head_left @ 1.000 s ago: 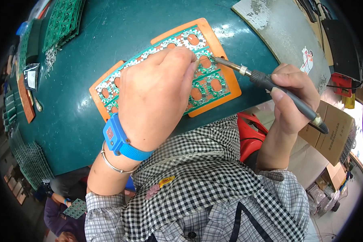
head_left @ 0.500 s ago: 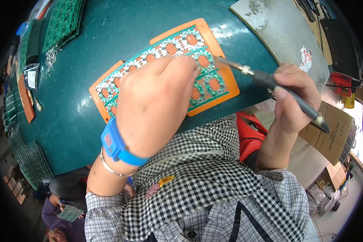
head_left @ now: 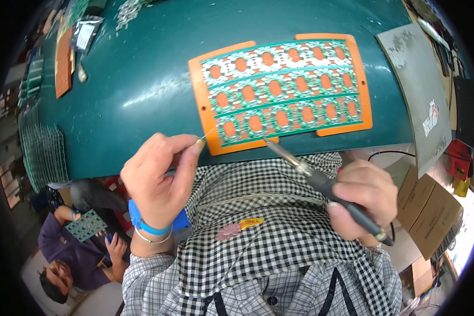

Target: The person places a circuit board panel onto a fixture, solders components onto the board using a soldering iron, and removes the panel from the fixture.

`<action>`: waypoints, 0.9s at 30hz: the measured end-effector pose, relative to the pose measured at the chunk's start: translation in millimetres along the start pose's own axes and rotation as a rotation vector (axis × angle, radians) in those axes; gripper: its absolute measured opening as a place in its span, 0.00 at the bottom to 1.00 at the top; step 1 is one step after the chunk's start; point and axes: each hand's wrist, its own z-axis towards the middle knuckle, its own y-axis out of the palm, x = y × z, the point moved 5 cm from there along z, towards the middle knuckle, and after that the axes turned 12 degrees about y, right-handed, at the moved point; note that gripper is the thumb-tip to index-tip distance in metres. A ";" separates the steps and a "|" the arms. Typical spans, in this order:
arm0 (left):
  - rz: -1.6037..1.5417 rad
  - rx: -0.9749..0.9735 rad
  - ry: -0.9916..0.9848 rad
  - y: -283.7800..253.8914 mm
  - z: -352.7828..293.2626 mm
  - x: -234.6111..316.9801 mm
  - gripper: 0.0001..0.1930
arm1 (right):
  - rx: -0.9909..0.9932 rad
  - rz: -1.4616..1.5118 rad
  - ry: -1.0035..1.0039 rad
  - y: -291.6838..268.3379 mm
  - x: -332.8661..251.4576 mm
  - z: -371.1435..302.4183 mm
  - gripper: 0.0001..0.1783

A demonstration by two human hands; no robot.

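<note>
A panel of green circuit boards (head_left: 287,101) with rows of round openings lies in an orange tray (head_left: 365,102) on the table in front of me. My left hand (head_left: 158,176) is beside the tray's near left corner, thumb and forefinger pinched on a thin solder wire (head_left: 209,132). The wire's end points at the panel's left edge. In my right hand (head_left: 366,197) is a soldering iron (head_left: 321,183) with a dark handle, its tip by the panel's near edge. Whether the tip touches the board I cannot tell.
On the green table (head_left: 142,79) lie a dark packet (head_left: 85,34), an orange-brown strip (head_left: 63,63) and wire mesh racks (head_left: 45,150) at the left. A worn grey board (head_left: 416,79) stands at the right, near cardboard boxes (head_left: 429,210). Another person (head_left: 81,247) holds a green board at lower left.
My left hand has drawn back from over the panel to its near left corner, uncovering the boards. The soldering iron has moved to the panel's near edge. The whole view has shifted.
</note>
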 end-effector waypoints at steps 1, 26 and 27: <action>-0.015 0.009 0.002 2.8 -5.2 -3.5 0.06 | -0.050 -0.021 0.004 10.1 0.6 2.2 0.15; -0.127 -0.012 0.164 32.8 -11.4 -19.8 0.08 | -0.027 -0.191 0.058 45.8 -4.4 6.1 0.15; -0.137 -0.003 0.175 33.9 -11.7 -19.9 0.08 | -0.037 -0.203 0.045 46.5 -5.7 5.8 0.15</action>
